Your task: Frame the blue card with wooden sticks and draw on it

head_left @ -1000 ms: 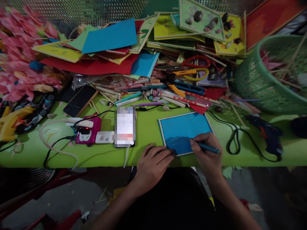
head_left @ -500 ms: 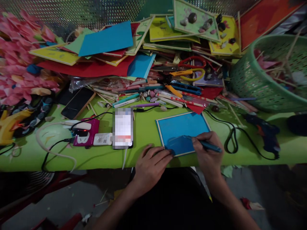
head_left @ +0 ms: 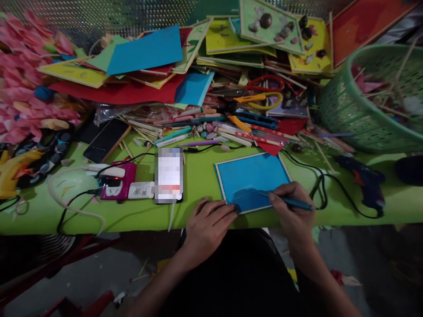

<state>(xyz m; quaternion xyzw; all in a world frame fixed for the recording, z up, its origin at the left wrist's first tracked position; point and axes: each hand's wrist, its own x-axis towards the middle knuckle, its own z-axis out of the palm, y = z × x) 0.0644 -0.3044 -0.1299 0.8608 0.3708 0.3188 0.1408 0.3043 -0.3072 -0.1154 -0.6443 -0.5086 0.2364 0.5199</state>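
A blue card (head_left: 249,174) edged with thin pale sticks lies on the green tabletop in front of me. My left hand (head_left: 207,223) rests flat, fingers stretched out, over its lower left corner. In my right hand (head_left: 295,211) is a blue pen (head_left: 299,203), gripped between thumb and fingers with its tip at the card's surface. A faint pale line shows on the card to the left of the tip. The end of the pen sticks out to the right of my fingers.
Left of the card lie a lit phone (head_left: 169,176) and a magenta power strip (head_left: 120,180) with cables. A glue gun (head_left: 365,185) and a green basket (head_left: 343,101) are on the right. Scissors (head_left: 264,103), pens, sticks and framed cards (head_left: 271,28) are heaped behind.
My right hand and the pen have shifted slightly to the right over the card, and the pen lies a little flatter. My left hand has stayed at the corner.
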